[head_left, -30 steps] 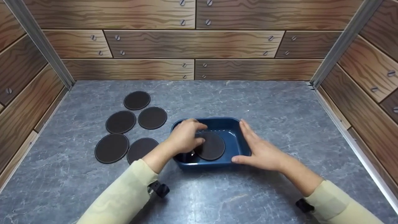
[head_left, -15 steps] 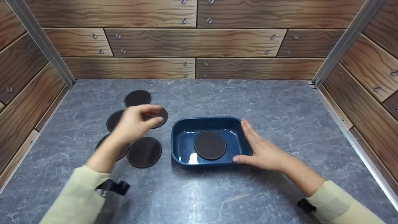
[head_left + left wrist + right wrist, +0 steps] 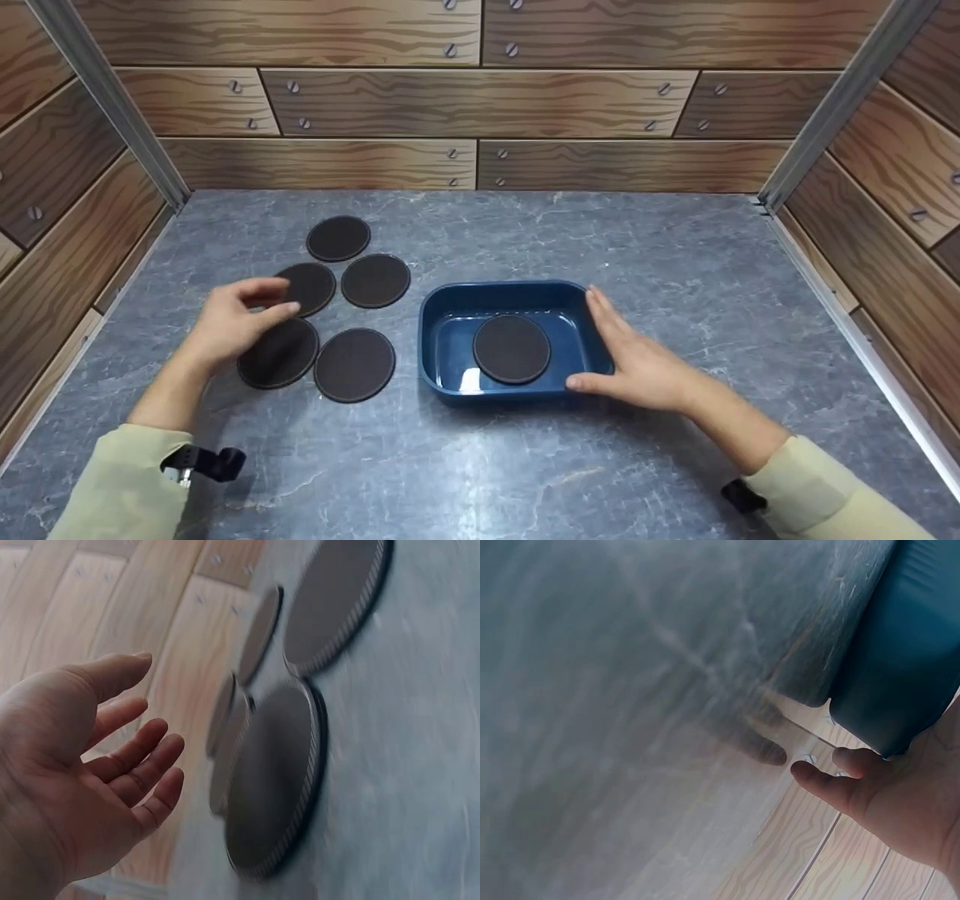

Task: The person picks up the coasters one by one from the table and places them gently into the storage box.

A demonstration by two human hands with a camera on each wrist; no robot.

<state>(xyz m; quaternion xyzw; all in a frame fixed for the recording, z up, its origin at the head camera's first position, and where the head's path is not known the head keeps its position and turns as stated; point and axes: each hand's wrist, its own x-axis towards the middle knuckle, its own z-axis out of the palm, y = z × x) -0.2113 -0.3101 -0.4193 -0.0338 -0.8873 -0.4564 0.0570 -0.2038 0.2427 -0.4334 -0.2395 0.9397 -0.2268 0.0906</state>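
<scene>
A blue rectangular container (image 3: 450,300) stands on the table with one round black coaster (image 3: 511,349) lying flat inside. My right hand (image 3: 645,364) rests against its right end, fingers straight along the side wall and thumb at the front rim. To the left, my left hand (image 3: 229,322) hovers over the near-left coaster (image 3: 281,360), fingers loosely bent and holding nothing. The left wrist view shows that palm (image 3: 82,772) apart from the stitched-edge coasters (image 3: 274,772). In the right wrist view, the fingers (image 3: 832,787) reach beside the container's outer wall (image 3: 900,660).
More black coasters lie separately on the left: one at near right (image 3: 355,365), one in the middle (image 3: 313,289), one beside it (image 3: 376,280) and a far one (image 3: 338,238). Wood-patterned walls (image 3: 480,105) enclose the grey marbled table (image 3: 480,480) at the back and sides.
My left hand has come out of the container, leaving the coaster inside, and moved left over the loose coasters. The right hand stays at the container's right end.
</scene>
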